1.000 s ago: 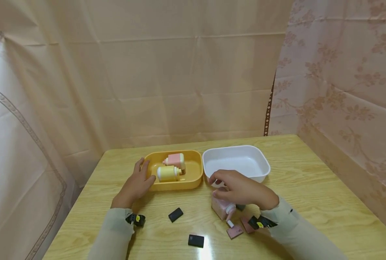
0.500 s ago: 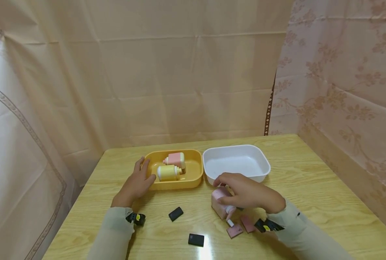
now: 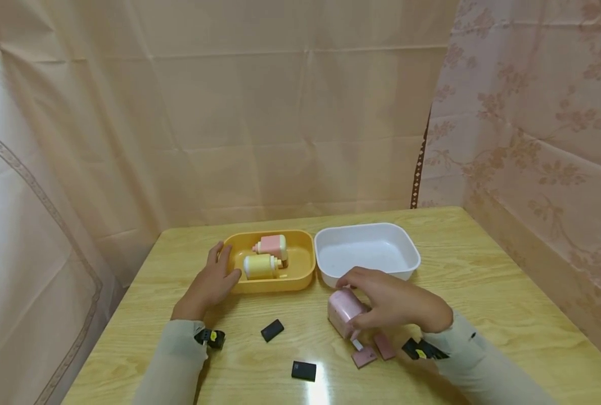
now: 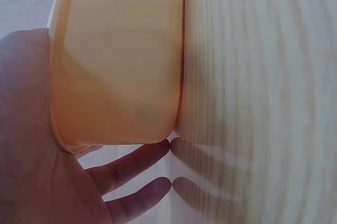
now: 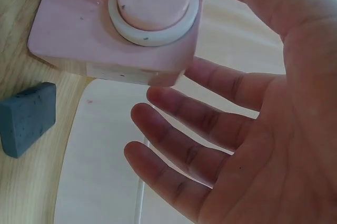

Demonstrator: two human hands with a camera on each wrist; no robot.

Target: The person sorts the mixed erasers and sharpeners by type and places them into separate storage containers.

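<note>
Right now the right hand [image 3: 396, 304] closes loosely around the pink plastic block-shaped bottle [image 3: 344, 311] on the wooden table [image 3: 482, 315], seemingly picking it up; lifting needs firmer grip. Left hand [image 3: 210, 284], fingers relaxed, steadies the yellow oval plastic tray [image 3: 300, 275].

This looks like a curtained-off recording corner rather than a lived-in room. Peach cloth sheets [image 3: 260, 129] with fold creases hang behind the wooden tabletop [image 3: 482, 281], and a flowered curtain [image 3: 533, 112] closes its right edge.

two trays [image 3: 300, 275] [image 3: 411, 261], three bottles [image 3: 261, 266] [image 3: 272, 244] [image 3: 342, 310], two black blocks [image 3: 272, 330] [image 3: 303, 370].
</note>
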